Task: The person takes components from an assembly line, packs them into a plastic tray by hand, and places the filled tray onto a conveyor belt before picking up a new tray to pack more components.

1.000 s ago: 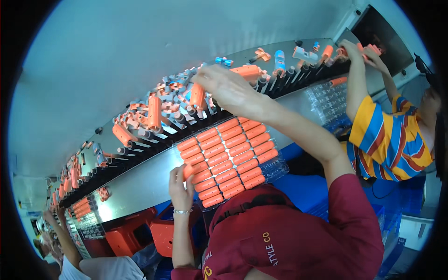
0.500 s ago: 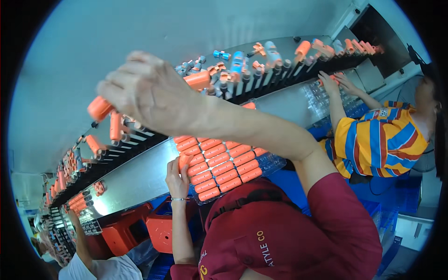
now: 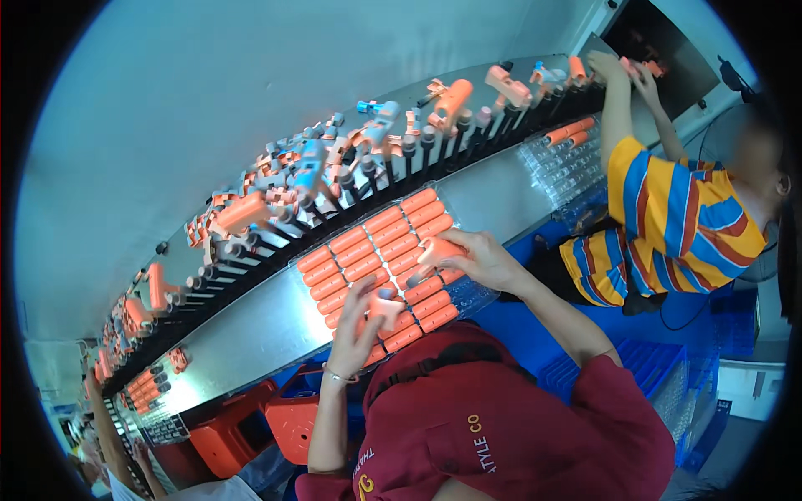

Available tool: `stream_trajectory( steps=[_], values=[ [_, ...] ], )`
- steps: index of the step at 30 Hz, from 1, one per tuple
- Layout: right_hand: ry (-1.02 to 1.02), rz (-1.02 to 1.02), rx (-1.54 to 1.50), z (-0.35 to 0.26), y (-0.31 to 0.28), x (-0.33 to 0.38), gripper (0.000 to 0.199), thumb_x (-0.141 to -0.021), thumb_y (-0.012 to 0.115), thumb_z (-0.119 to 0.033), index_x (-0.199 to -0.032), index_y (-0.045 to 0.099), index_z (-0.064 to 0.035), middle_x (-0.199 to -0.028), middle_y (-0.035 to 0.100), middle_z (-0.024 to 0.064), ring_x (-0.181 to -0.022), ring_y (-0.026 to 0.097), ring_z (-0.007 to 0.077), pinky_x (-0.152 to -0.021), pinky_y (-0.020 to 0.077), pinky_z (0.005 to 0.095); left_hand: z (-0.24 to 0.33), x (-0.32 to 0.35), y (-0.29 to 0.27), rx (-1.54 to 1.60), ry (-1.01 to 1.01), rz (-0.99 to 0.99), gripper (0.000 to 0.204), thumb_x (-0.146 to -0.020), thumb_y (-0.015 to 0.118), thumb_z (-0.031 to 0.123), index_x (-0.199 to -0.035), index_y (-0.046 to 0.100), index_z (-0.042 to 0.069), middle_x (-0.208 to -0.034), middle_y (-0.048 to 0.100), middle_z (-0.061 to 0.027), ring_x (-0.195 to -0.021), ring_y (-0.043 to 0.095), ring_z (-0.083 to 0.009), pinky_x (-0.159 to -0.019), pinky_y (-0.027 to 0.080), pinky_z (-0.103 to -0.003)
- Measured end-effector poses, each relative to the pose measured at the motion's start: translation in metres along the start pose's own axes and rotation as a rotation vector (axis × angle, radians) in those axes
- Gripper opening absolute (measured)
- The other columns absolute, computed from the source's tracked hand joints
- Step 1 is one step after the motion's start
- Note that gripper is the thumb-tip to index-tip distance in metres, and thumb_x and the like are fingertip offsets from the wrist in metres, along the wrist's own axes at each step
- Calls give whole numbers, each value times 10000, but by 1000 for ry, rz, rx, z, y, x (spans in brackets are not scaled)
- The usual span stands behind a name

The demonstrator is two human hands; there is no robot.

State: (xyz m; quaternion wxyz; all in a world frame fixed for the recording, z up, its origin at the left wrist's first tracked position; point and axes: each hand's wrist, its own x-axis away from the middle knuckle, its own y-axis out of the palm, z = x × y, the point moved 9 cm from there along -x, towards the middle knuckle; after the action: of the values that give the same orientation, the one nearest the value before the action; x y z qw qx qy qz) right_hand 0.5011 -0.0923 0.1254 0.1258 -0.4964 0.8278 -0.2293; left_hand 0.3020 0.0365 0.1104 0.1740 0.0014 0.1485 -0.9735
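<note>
Both my hands are above a clear plastic tray (image 3: 478,298) filled with rows of orange plastic cylinders (image 3: 362,267). My right hand (image 3: 491,265) pinches an orange hollow plastic piece (image 3: 440,250) over the tray's right part. Closer to my body, my left hand (image 3: 354,327) has its thumb and fingers around a pale orange plastic part (image 3: 386,310), blurred by motion. The two held pieces are apart. Some cylinders beneath my hands are hidden.
Beyond the tray runs a moving-line rack of black pegs (image 3: 368,171) carrying orange and blue parts. Behind it lies a heap of small parts (image 3: 292,159). A co-worker in a striped shirt (image 3: 660,225) works at right, another person's arm (image 3: 107,430) at left. Red stools (image 3: 292,426) stand below.
My right hand has come down from the rack at upper left to the tray, holding an orange piece. My left hand has shifted right over the tray. The parts on the pegs have shifted.
</note>
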Motion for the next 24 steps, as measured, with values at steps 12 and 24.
stream_trajectory(
  steps=[12,24],
  values=[
    [83,152,-615,41,-25,13,327,-983,627,-142,-1260,620,30,-1057,688,44,-915,631,78,-811,533,269,75,-65,63,-289,181,-122,387,-892,682,138,-1244,617,-10,-1301,591,-264,-1178,594,-439,-985,488,-438],
    [-442,115,606,63,-3,89,341,-843,628,-104,-1182,633,-63,-1151,597,91,-1124,574,308,-956,492,419,187,-90,-122,-866,485,801,329,-939,625,79,-1256,602,-5,-1264,553,-157,-1146,545,-305,-979,421,-406]
  ],
)
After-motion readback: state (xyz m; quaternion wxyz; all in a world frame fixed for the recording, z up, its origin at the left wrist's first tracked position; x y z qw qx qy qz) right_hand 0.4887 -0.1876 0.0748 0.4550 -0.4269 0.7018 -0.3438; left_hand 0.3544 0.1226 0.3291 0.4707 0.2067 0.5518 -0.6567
